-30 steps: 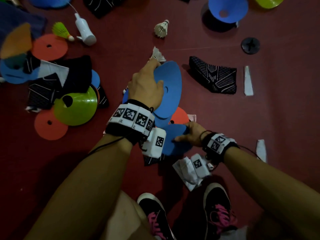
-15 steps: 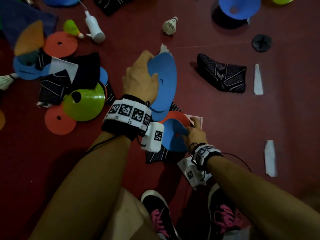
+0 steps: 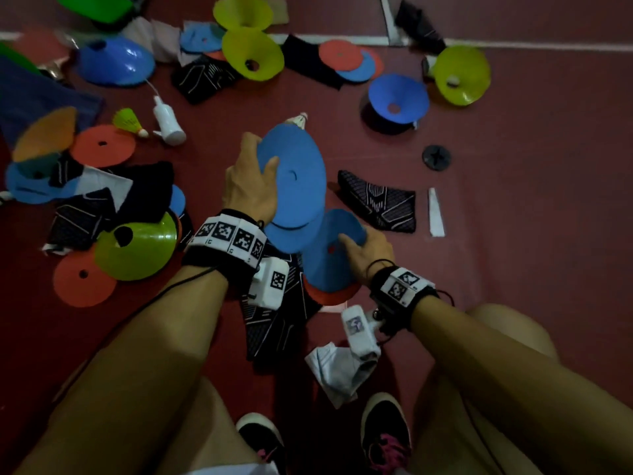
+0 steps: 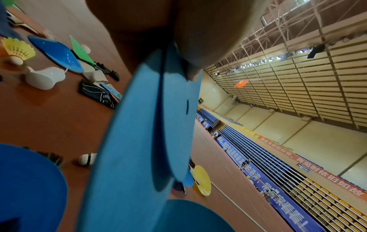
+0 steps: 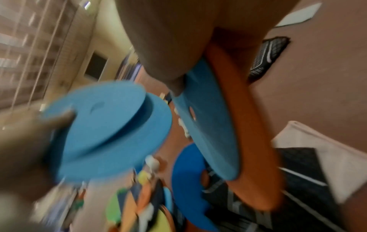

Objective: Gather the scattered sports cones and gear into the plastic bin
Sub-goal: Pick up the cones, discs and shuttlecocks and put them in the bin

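A: L grip (image 3: 251, 181) status?
B: Pinching two stacked blue discs (image 3: 298, 180), held off floor. R grip (image 3: 368, 250) pinching blue disc (image 3: 330, 255) + orange disc (image 3: 329, 295), just beside.

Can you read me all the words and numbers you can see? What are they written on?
"再见时依旧如故": on the long red banner by the hall seats; its earlier part is too blurred to read.
"的港湾" and "常回家看看": on the long blue banner, as best I can tell; the rest is blurred.
White wristbands: only square black-and-white codes, no words.
Flat blue discs: no writing.
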The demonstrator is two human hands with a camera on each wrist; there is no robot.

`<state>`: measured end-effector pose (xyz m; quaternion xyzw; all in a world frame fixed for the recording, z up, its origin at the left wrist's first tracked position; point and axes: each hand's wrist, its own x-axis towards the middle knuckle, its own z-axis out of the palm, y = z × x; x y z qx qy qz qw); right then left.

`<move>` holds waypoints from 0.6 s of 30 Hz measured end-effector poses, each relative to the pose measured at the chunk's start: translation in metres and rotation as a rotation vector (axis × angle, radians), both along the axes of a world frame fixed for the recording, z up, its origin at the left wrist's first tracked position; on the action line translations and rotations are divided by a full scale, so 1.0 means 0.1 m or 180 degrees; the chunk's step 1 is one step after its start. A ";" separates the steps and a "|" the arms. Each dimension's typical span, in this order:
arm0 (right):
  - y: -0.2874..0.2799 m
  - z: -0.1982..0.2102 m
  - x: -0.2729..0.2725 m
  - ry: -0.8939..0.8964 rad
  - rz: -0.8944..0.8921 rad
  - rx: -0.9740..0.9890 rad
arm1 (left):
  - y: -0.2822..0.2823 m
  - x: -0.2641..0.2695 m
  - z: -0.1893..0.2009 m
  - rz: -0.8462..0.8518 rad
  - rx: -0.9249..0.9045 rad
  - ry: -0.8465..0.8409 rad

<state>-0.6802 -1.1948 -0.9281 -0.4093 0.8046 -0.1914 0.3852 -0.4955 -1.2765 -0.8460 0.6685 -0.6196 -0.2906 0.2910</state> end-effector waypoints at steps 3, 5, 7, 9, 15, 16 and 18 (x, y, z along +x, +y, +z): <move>-0.15 0.11 -0.08 -0.0402 -0.0557 -0.0241 | 0.02 0.10 0.14 0.0191 -0.0121 0.0010; -0.22 0.21 -0.10 -0.0595 -0.0822 -0.0295 | 0.04 0.16 0.19 0.0287 -0.0138 0.0056; -0.25 0.40 -0.07 -0.0656 -0.0785 -0.0273 | 0.13 0.26 0.28 0.0482 -0.0083 0.0209; -0.25 0.65 0.01 -0.0689 -0.0639 -0.0249 | 0.27 0.37 0.41 0.0673 0.0056 0.0332; -0.06 1.95 0.39 -0.0575 -0.0073 0.0075 | 0.85 0.73 1.49 0.1153 0.0714 0.0808; -0.01 2.30 0.47 -0.0626 0.0034 0.0112 | 0.98 0.84 1.79 0.1353 0.0788 0.0946; 0.10 2.89 0.60 -0.0671 0.0258 0.0181 | 1.26 0.98 2.31 0.1673 0.0977 0.1383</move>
